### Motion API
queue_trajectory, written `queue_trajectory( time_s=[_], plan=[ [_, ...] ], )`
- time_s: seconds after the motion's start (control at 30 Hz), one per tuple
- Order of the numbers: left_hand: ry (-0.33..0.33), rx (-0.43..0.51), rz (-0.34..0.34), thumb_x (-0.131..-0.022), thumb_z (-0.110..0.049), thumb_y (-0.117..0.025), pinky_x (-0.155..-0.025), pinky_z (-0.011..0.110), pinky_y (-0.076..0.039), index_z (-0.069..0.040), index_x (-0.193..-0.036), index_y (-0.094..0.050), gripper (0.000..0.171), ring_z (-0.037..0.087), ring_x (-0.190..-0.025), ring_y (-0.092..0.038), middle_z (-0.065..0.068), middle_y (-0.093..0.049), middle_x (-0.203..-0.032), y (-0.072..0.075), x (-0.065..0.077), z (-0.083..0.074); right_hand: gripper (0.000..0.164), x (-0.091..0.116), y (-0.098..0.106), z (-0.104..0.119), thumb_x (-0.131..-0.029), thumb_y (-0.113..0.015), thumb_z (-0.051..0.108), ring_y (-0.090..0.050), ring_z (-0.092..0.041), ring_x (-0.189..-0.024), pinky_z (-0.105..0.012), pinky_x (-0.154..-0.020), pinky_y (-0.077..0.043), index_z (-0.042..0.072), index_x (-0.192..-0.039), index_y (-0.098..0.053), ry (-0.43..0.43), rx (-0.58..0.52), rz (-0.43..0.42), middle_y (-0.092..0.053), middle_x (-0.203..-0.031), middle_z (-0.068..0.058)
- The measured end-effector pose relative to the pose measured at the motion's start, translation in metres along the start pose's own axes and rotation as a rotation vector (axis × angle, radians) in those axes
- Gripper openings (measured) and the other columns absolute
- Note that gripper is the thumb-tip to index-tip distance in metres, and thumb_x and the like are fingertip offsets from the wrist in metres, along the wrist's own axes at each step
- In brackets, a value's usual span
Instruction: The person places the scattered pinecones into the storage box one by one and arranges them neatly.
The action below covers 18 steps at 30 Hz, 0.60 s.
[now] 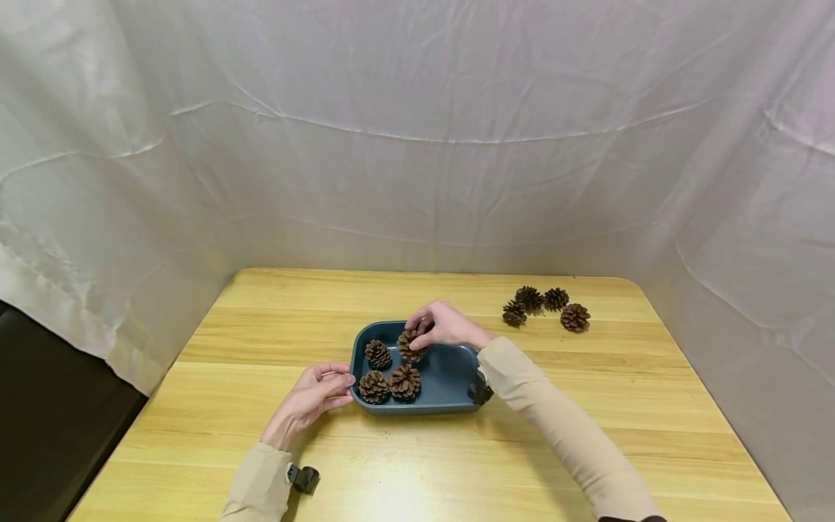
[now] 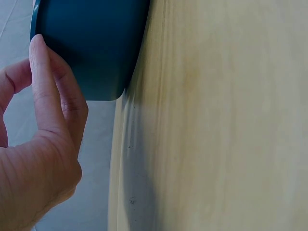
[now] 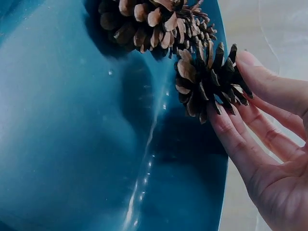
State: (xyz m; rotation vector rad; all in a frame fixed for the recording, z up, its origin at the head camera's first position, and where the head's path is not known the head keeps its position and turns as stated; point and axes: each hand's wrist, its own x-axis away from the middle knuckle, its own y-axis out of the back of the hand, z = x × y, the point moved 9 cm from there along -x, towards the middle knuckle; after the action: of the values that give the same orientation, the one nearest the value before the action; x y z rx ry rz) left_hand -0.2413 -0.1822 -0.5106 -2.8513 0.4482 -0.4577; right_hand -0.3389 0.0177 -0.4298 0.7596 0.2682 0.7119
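Note:
A dark blue rectangular tray (image 1: 450, 377) with rounded corners stands on the table. My left hand (image 1: 316, 395) pinches its left end, the thumb at the rim and the fingers along the outer wall. Over the tray's back side, my right hand (image 1: 449, 324) holds a brown pine cone (image 3: 211, 84) between thumb and fingers. Left of it in the tray is a smaller pine cone (image 1: 377, 354). Two more, a left front pine cone (image 1: 375, 387) and another pine cone (image 1: 405, 382), sit side by side near the front wall. The tray's right half shows bare bottom.
Several pine cones lie loose at the table's back right, among them a larger pine cone (image 1: 575, 317) a little apart from the cluster (image 1: 529, 298). Pale curtains (image 1: 417, 181) hang behind and beside the wooden table (image 1: 261, 326). A black surface (image 1: 52, 406) shows at the far left.

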Motion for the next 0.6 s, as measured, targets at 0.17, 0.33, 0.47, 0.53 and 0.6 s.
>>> queue_trajectory(
  time_s=[0.17,0.33,0.47,0.53,0.6],
  plan=[
    [0.000,0.000,-0.001,-0.098,0.001,-0.057,-0.075,0.020,-0.063,0.008,-0.122,-0.047,0.026,0.008,-0.077,-0.067,-0.002,-0.066,-0.092,0.0000,0.0005,0.0000,0.032,-0.0021,-0.0032,-0.0003,-0.085,-0.081,0.015,-0.070,-0.016,-0.086,-0.025,-0.075,-0.060,0.005,-0.114,-0.074,-0.013,-0.003,0.001,-0.075,-0.109,-0.012],
    [-0.002,-0.001,-0.001,-0.098,0.001,-0.056,-0.075,0.020,-0.063,0.007,-0.121,-0.048,0.025,0.008,-0.078,-0.067,-0.002,-0.067,-0.092,0.0002,0.0003,0.0004,0.032,-0.0033,-0.0055,-0.0005,-0.085,-0.081,0.014,-0.070,-0.016,-0.086,-0.025,-0.074,-0.061,0.004,-0.114,-0.073,-0.007,0.001,-0.006,-0.075,-0.110,-0.014],
    [-0.004,0.000,-0.003,-0.098,0.001,-0.056,-0.075,0.020,-0.063,0.007,-0.120,-0.049,0.024,0.008,-0.078,-0.067,-0.003,-0.067,-0.091,0.0004,-0.0001,0.0005,0.032,-0.0036,-0.0068,-0.0015,-0.085,-0.081,0.014,-0.071,-0.017,-0.087,-0.026,-0.074,-0.061,0.005,-0.114,-0.073,-0.012,0.006,-0.008,-0.074,-0.110,-0.013],
    [-0.004,0.000,-0.004,-0.098,0.001,-0.057,-0.075,0.020,-0.063,0.006,-0.120,-0.049,0.023,0.008,-0.077,-0.067,-0.002,-0.067,-0.091,0.0007,-0.0003,0.0006,0.032,-0.0039,-0.0073,-0.0020,-0.085,-0.081,0.013,-0.071,-0.018,-0.088,-0.026,-0.075,-0.062,0.005,-0.115,-0.073,-0.015,0.009,-0.008,-0.074,-0.111,-0.014],
    [-0.003,0.001,-0.006,-0.098,0.001,-0.057,-0.075,0.020,-0.063,0.006,-0.120,-0.049,0.023,0.008,-0.077,-0.067,-0.002,-0.067,-0.092,0.0010,-0.0004,0.0008,0.033,-0.0040,-0.0075,-0.0020,-0.085,-0.081,0.012,-0.072,-0.019,-0.089,-0.027,-0.076,-0.062,0.004,-0.115,-0.073,-0.018,0.009,-0.007,-0.074,-0.112,-0.014]
  ],
)
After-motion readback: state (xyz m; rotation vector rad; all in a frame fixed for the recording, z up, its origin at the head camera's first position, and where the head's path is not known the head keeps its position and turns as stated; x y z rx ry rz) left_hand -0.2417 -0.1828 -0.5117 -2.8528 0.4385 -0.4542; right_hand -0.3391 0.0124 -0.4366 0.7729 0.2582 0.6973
